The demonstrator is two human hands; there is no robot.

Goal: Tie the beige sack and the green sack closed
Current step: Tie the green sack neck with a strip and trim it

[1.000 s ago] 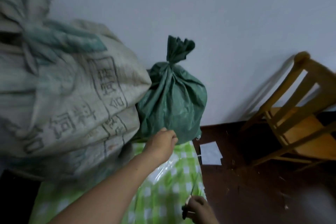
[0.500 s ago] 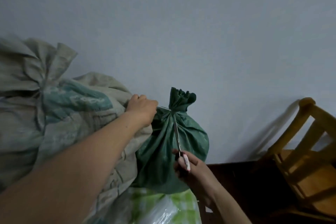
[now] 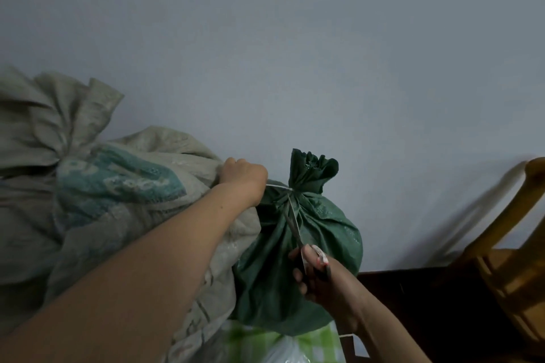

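Note:
The green sack (image 3: 324, 224) stands against the wall with its neck gathered and bound by a pale string (image 3: 278, 186). My left hand (image 3: 243, 175) grips the string's free end and holds it taut to the left of the neck. My right hand (image 3: 315, 277) holds a pair of scissors (image 3: 295, 230) whose blades point up at the string just below the knot. The big beige sack (image 3: 103, 200) lies at the left, its mouth bunched and tied at the upper left.
A wooden chair (image 3: 507, 259) stands at the right edge. Both sacks rest on a green-and-white checked cloth (image 3: 256, 345) with a clear plastic bag (image 3: 283, 354) on it. A plain wall rises behind everything; dark floor shows at the lower right.
My left hand rose from the sack's base to the neck and took the string. My right hand lifted the scissors from low on the cloth up to the string.

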